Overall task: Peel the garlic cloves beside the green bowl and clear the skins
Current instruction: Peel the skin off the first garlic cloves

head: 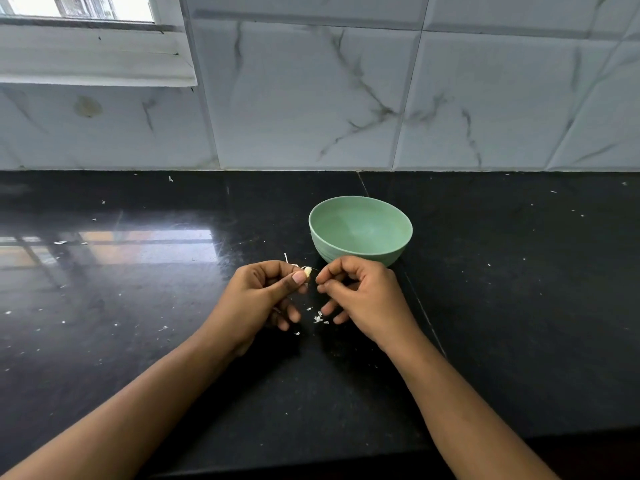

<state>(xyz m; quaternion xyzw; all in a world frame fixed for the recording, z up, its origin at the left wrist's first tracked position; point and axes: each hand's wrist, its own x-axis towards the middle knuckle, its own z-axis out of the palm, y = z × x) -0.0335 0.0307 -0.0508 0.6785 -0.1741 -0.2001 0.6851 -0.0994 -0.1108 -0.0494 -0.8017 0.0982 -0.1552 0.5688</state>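
Observation:
A small pale garlic clove [307,270] is pinched between the thumb and fingers of my left hand [265,296], just in front of the green bowl [360,231]. A thin strip of skin [286,259] sticks up from the clove. My right hand [360,294] hovers close to the right of the clove, its thumb and forefinger tips pressed together; I cannot tell whether they hold a bit of skin. Small white skin flakes [318,318] lie on the black counter between and below my hands. The bowl looks empty.
The black polished counter [138,306] carries scattered white specks to the left and right. A white marble-tiled wall [311,98] rises behind the bowl, with a window ledge [93,57] at the upper left. The counter's front edge runs near the bottom.

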